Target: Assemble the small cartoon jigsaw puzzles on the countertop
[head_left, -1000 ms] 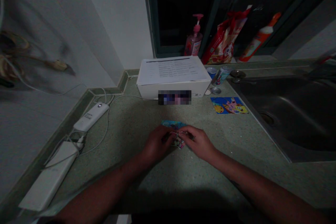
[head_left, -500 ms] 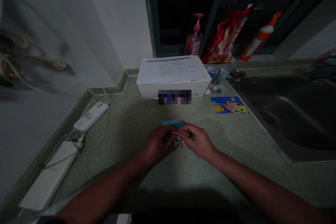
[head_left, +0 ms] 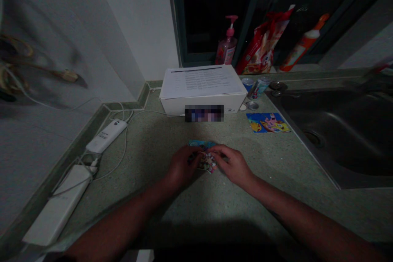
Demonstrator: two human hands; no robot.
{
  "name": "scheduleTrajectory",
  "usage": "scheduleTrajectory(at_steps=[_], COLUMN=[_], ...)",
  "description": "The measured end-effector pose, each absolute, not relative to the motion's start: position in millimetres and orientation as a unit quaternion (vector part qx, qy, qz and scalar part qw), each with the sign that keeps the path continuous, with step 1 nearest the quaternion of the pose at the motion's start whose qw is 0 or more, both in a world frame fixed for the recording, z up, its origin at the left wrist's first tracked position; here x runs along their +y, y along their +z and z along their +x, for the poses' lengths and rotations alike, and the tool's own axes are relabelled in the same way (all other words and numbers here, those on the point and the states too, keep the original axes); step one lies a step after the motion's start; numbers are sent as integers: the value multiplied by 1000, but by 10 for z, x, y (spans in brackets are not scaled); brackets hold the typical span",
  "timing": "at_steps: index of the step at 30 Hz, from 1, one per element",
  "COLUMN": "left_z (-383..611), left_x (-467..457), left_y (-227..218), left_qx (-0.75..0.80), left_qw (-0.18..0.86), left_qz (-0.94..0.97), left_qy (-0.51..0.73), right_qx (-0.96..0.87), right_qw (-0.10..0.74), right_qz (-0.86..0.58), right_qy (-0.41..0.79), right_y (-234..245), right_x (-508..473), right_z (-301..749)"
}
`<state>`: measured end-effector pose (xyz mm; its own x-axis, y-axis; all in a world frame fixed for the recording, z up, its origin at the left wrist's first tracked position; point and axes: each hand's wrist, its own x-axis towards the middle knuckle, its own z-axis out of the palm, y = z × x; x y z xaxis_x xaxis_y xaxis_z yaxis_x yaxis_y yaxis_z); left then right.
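Between my two hands is a small colourful printed piece (head_left: 207,158) with an uneven, jigsaw-like edge. My left hand (head_left: 183,167) pinches its left side, thumb and fingertips pressed together. My right hand (head_left: 232,163) grips the right side between thumb and forefinger. Just beneath and behind the fingers lies a printed picture (head_left: 201,143) with a blue-green top and multicoloured lower part. The fingers cover much of the picture, and its exact kind is hard to make out in the dim light.
A white box (head_left: 202,100) with a paper sheet on top stands behind. Right of it are a can (head_left: 260,88), a blue cartoon picture (head_left: 268,123) and a steel sink (head_left: 337,178). On the left lie a white power bank (head_left: 107,136), cables and a white bar (head_left: 58,206).
The printed piece between my fingers has turned, so more of its patterned face shows. My fingertips have shifted slightly; my arms stay almost in place.
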<state>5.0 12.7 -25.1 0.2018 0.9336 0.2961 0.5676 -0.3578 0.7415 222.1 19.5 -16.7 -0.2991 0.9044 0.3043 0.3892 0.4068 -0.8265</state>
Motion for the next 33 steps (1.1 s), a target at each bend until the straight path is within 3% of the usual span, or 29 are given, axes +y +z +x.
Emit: scheduleTrajectory(at_steps=[9, 18, 26, 33], left_z=[48, 57, 37, 59], left_x=[136, 147, 110, 103], left_y=[-229, -207, -177, -131], left_qx=[473, 466, 490, 446], left_qw=[256, 269, 302, 288], left_qz=[739, 731, 716, 723], left_qy=[405, 420, 395, 442], right_qx=[-752, -755, -804, -780], right_qw=[440, 426, 360, 376], right_qz=[-407, -418, -404, -425], right_qy=[274, 272, 246, 266], right_y=[-141, -95, -91, -151], right_x=[226, 218, 178, 185], right_z=[2208, 2214, 2186, 2207])
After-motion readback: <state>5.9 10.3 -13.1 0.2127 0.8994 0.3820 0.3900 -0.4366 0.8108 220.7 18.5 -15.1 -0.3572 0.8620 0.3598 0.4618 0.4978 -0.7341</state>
